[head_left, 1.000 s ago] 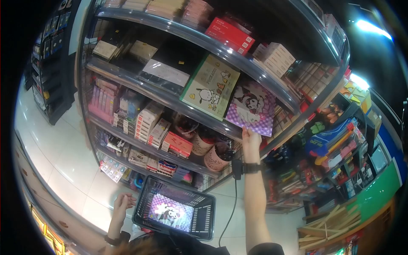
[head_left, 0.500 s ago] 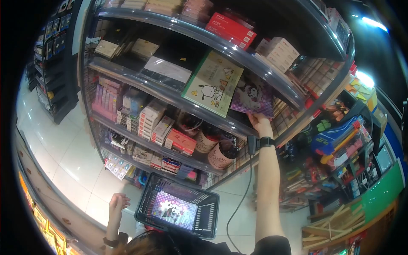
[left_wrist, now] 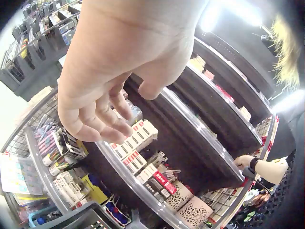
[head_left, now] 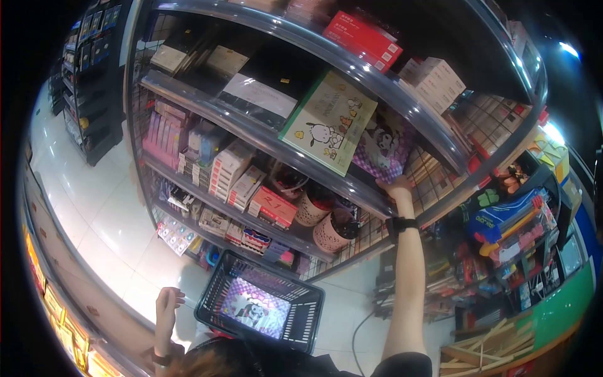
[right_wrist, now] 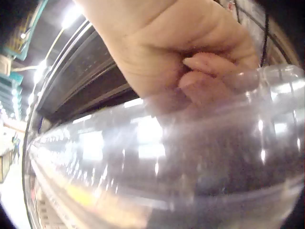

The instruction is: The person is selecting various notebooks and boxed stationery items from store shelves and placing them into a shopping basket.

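Note:
On the shelf lies a purple checked folder (head_left: pixel 384 143) with a black-and-white cartoon character. My right hand (head_left: pixel 397 187) pinches its near edge at the shelf lip. In the right wrist view, the right hand's curled fingers (right_wrist: pixel 209 71) show behind the shiny clear shelf edge (right_wrist: pixel 157 143), which hides the folder. A green-edged folder (head_left: pixel 330 125) with a white cartoon dog lies to the left. My left hand (head_left: pixel 168 308) hangs with loosely bent fingers, holding nothing, left of a dark shopping basket (head_left: pixel 318 298). Inside the basket lies a similar purple checked item (head_left: pixel 254 308).
Above stand a red box (head_left: pixel 363 41) and white boxes (head_left: pixel 434 81). The shelf below holds a red-fronted box (head_left: pixel 274 206) and pink perforated cups (head_left: pixel 333 232). A wire mesh side panel (head_left: pixel 440 173) borders the right end. A cable (head_left: pixel 359 339) hangs beside the right arm.
The purple folder has slid back into the shelf from its overhanging position, the right hand moving rightward with it. The left hand has stayed beside the basket. The head view has shifted slightly.

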Motion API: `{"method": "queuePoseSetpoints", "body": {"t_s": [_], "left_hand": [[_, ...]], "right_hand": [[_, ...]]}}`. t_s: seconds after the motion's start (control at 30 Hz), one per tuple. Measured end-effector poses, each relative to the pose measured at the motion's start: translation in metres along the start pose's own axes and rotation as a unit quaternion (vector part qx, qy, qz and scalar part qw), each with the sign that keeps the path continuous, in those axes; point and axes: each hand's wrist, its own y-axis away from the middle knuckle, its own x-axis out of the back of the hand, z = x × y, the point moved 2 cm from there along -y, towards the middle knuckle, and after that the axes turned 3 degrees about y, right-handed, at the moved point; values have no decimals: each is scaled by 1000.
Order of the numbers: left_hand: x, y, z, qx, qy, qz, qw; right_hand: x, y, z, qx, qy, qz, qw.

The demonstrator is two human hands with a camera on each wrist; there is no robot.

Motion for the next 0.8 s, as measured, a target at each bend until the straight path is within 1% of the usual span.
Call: {"method": "queuePoseSetpoints", "body": {"t_s": [0.03,0.17,0.23,0.3,0.37,0.4,0.43,0.47,0.5,0.53,0.57,0.6,0.63,0.67,0.7,0.73,0.77,0.8], "left_hand": [[2,0,-3,8,2,2,1000],[-5,5,-4,16,8,-1,1000],[-9,9,2,13,-8,6,1000],[-10,12,1,8,-25,16,1000],[-9,19,6,13,-33,16,999],[-8,22,7,19,-37,22,999],[-5,25,6,25,-41,27,998],[-1,26,2,19,-47,31,998],[4,29,-3,16,-53,38,998],[8,31,-5,27,-45,44,998],[10,33,-4,35,-43,48,997],[14,33,-9,39,-40,46,997],[18,33,-17,44,-38,46,997],[21,32,-25,46,-44,41,997],[23,31,-34,50,-51,36,997],[24,29,-42,64,-63,26,996],[23,26,-49,75,-76,12,994],[18,22,-56,94,-60,-5,994]], "right_hand": [[-1,3,0,78,62,103,990],[2,-17,-12,105,36,6,994],[-1,-28,-12,147,62,26,987],[1,-32,-20,190,82,5,978],[-11,-41,-19,235,85,56,967],[-13,-45,-19,184,20,-38,982],[-10,-46,-21,129,-44,-132,982],[-9,-43,-22,157,-47,-147,975],[-11,-43,-17,195,-78,-170,963],[-5,-38,-19,199,-65,-233,950],[3,-23,-17,273,-76,-139,949],[25,11,-22,280,-123,-62,950],[40,37,-27,320,-148,-33,935],[47,64,-27,363,-171,54,914],[52,97,-32,335,-252,61,906],[55,130,-35,323,-298,46,897],[47,157,-33,282,-366,-45,886],[35,181,-29,282,-402,-131,861]]}}
